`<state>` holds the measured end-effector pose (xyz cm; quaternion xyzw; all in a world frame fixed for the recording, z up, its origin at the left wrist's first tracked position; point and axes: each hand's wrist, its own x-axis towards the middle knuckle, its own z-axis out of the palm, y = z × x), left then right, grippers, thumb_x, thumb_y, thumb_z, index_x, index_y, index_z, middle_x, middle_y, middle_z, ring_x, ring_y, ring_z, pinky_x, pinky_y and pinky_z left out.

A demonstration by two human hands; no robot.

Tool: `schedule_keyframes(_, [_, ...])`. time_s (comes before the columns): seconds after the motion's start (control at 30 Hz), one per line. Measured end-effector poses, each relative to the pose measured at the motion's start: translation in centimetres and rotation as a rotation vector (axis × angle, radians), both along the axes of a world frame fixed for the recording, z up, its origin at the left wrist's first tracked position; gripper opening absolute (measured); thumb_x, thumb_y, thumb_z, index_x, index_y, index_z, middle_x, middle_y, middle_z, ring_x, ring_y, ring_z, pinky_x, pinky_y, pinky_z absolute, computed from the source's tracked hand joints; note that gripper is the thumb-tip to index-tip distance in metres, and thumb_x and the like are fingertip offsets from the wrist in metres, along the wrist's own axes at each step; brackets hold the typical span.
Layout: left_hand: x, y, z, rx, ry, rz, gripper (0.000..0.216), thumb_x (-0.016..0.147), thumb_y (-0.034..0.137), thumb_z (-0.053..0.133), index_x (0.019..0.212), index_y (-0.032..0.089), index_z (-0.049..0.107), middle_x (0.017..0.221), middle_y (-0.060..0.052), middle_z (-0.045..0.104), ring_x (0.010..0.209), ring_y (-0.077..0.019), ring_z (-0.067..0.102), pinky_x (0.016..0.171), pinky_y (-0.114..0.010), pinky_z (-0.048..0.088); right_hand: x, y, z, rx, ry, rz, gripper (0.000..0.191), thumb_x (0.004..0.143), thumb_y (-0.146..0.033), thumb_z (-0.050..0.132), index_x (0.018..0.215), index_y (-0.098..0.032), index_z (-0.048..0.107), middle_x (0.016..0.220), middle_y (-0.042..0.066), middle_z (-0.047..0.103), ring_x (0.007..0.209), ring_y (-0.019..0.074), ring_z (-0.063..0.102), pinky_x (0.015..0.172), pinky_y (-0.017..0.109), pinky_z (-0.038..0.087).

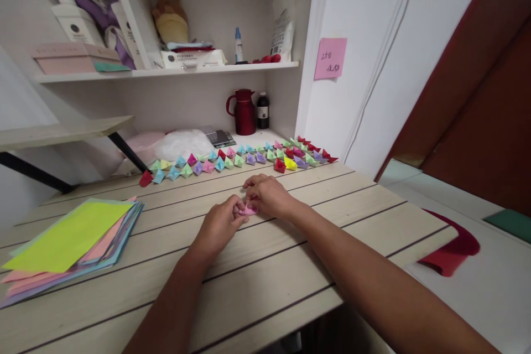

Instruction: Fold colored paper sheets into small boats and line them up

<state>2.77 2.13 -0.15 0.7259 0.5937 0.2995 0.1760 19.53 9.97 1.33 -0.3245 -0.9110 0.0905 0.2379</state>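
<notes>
A small piece of folded pink paper (249, 211) is held between both hands, low over the middle of the striped wooden table (265, 276). My left hand (222, 224) pinches its left end with thumb and fingers. On its right side, my right hand (267, 196) grips the paper with the thumb and forefinger, the other fingers curled above. The fingers hide part of the paper, so its exact folded shape cannot be made out. Beyond the hands stand rows of small folded paper boats in many colours, among them a yellow boat (290, 163) and a red boat (280, 165).
A stack of coloured paper sheets (74, 238) lies at the table's left. Behind the boats, a red jug (244, 113) and a dark bottle (263, 110) stand in the white shelf unit. A small raised shelf (66, 133) juts in at the left. A red stool (452, 249) is beyond the right edge.
</notes>
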Motion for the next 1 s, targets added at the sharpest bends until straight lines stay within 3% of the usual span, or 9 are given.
schedule_keyframes(0.3, [0.2,-0.1,0.0,0.008,-0.015,0.005,0.004,0.075,0.024,0.06,0.079,0.023,0.058,0.067,0.004,0.057,0.063,-0.0128,0.05,0.059,-0.022,0.035,0.1,-0.1,0.2,-0.021,-0.049,0.025,0.011,0.072,-0.013,0.072,0.072,-0.023,0.074,0.109,0.004,0.067,0.102,0.0244,0.055,0.084,0.037,0.037])
schedule_keyframes(0.6, [-0.1,0.0,0.0,0.013,-0.008,0.005,0.007,0.074,0.022,0.062,0.072,0.023,0.055,0.065,0.005,0.057,0.062,-0.0128,0.051,0.058,-0.022,0.034,1.1,0.4,-0.6,-0.177,0.12,0.091,0.022,0.071,-0.004,0.068,0.081,-0.023,0.073,0.111,0.003,0.06,0.1,0.0172,0.058,0.082,0.027,0.043])
schedule_keyframes(0.87, [0.0,0.0,-0.1,0.007,0.006,0.006,0.007,0.073,0.023,0.063,0.075,0.023,0.057,0.065,0.005,0.057,0.062,-0.0124,0.051,0.058,-0.021,0.035,1.0,0.2,-0.5,-0.089,0.037,0.073,0.017,0.071,-0.008,0.07,0.076,-0.023,0.073,0.112,0.003,0.062,0.101,0.0197,0.058,0.087,0.031,0.04])
schedule_keyframes(1.0, [0.0,0.1,-0.1,0.011,0.02,0.034,0.014,0.075,0.024,0.062,0.088,0.023,0.061,0.067,0.005,0.058,0.062,-0.0126,0.052,0.059,-0.022,0.035,0.5,-0.1,-0.1,-0.03,-0.053,0.01,0.015,0.073,-0.012,0.07,0.079,-0.025,0.075,0.114,0.003,0.064,0.103,0.0225,0.057,0.088,0.036,0.037])
